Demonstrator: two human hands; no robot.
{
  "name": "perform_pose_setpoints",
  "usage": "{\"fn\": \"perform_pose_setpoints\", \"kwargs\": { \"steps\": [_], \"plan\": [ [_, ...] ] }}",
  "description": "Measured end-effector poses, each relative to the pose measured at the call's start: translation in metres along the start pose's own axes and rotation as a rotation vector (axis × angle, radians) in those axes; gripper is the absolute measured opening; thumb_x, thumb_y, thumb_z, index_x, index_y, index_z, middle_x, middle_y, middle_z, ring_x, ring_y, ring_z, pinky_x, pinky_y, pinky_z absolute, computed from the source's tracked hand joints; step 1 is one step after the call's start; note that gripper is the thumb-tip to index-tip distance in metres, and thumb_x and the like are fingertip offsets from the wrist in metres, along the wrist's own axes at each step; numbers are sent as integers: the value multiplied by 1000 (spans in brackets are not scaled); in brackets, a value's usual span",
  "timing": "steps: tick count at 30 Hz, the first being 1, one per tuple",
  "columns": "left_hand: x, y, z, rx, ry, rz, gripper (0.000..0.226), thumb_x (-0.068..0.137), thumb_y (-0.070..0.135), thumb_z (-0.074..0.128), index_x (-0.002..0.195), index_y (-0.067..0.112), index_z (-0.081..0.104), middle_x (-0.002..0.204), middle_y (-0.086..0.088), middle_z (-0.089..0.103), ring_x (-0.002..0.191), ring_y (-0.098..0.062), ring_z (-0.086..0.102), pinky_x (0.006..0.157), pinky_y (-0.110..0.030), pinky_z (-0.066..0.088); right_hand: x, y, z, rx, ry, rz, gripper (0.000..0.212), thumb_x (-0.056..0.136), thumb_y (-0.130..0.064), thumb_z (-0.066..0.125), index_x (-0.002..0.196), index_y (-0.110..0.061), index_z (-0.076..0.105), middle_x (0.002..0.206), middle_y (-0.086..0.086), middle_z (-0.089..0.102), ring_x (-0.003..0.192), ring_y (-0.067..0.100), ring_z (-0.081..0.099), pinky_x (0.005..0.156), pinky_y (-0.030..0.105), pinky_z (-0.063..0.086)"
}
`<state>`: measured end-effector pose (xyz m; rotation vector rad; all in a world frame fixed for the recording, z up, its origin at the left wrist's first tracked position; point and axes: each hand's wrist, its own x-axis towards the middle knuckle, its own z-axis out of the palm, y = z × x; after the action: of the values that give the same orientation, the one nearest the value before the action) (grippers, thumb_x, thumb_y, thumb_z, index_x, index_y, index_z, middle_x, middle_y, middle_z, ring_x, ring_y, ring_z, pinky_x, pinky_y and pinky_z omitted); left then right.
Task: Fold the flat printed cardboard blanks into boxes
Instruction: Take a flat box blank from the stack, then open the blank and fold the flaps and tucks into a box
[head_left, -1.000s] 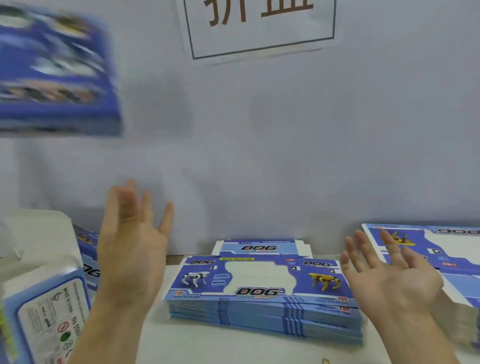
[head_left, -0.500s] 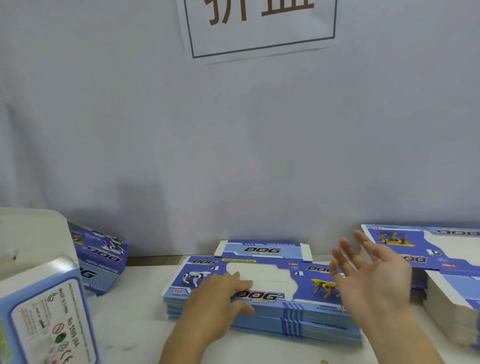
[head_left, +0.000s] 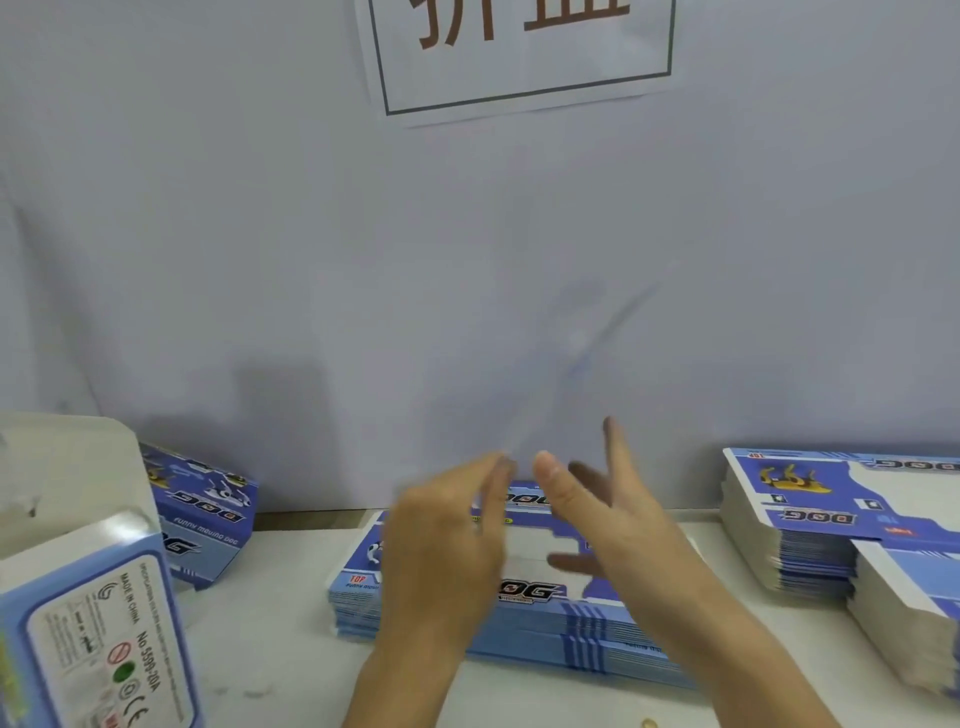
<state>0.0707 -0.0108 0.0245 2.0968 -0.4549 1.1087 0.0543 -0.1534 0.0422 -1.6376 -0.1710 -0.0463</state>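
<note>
Neither grip holds anything that can be confirmed: the left hand (head_left: 447, 551) and right hand (head_left: 618, 525) hover close together above the centre stack of flat blanks (head_left: 524, 618), fingers extended and blurred. Left fingertips (head_left: 496, 467) point up beside the right thumb, with a narrow gap between them. Whether any finger touches the top blank cannot be told, owing to blur.

Placement, as judged: the centre stack lies directly ahead on the white tabletop (head_left: 270, 639), within easy reach of both hands, so the next blank can be taken from the top. A second stack of blanks (head_left: 810, 540) sits at the right edge, apparently reserve stock. A folded blue box (head_left: 202, 514) lies at the left against the wall, well apart from the stacks, likely the place for finished boxes. Another box (head_left: 98, 639) stands nearest the camera at lower left, its white flap open.

Legible writing: "DOG" and "TOP" on the blanks; "FUNNY MOVING DOG" on the folded box, inverted; "MADE IN CHINA" and "NO.5599-20A" on the near box label, with a CE mark. A wall notice (head_left: 524, 52) carries cropped brown Chinese characters, unreadable.
</note>
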Motion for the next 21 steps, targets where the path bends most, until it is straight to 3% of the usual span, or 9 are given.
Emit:
{"fn": "perform_pose_setpoints", "kwargs": {
  "steps": [2,4,6,8,10,14,17,19,21],
  "plan": [
    [-1,20,6,-215,-322,15,14,96,32,57,100,26,70,84,17,70,72,-2,59,67,-24,50,5,4,6,226,153,-191,86,75,-65,75,147,-32,38,116,-11,69,96,13,72,82,37,60],
    [-1,32,8,-321,-514,62,16,92,23,63,108,21,67,94,13,70,89,-5,62,81,-27,53,7,5,-4,260,400,-300,16,93,-37,69,98,-24,61,69,-15,67,63,6,65,56,28,53],
    [1,31,3,-369,-438,33,26,90,25,68,115,24,73,108,25,69,107,9,59,92,-13,47,6,5,-25,242,513,-305,23,98,-22,64,76,-21,55,55,-15,58,53,5,57,58,31,46],
    [8,23,-6,-342,-185,-58,34,90,34,70,123,27,69,122,26,64,119,9,54,97,-14,45,4,6,-46,308,449,-259,13,90,-22,72,85,-18,61,69,-12,70,68,9,69,70,41,52],
    [14,10,-18,-348,10,-221,54,85,51,70,133,33,56,131,21,57,124,4,51,100,-19,45,-1,5,-57,268,313,-289,29,74,-28,77,100,-18,71,92,-2,78,87,21,76,75,45,60],
    [17,4,-29,-708,-122,-491,65,73,61,72,126,30,50,114,3,71,99,-17,73,71,-30,61,-5,2,-49,180,262,-482,52,69,-35,87,116,-37,65,89,5,77,79,25,75,66,37,62],
    [13,9,-28,-718,-176,-493,72,64,61,72,125,31,48,109,3,71,97,-13,73,63,-24,60,-4,3,-42,-45,300,-588,44,83,-48,69,121,-32,54,91,-1,66,81,20,64,74,37,56],
    [13,7,-28,-712,-211,-473,80,61,64,80,126,33,46,109,7,70,98,-10,72,64,-21,58,-5,5,-43,-1,252,-593,32,85,-46,64,111,-31,54,92,6,61,83,26,58,79,47,51],
    [15,7,-32,-705,-237,-465,84,55,65,81,125,37,45,107,10,71,98,-12,72,66,-22,59,-5,4,-41,72,194,-594,19,89,-38,60,107,-34,55,88,-2,59,83,15,58,82,38,51]
  ]
}}
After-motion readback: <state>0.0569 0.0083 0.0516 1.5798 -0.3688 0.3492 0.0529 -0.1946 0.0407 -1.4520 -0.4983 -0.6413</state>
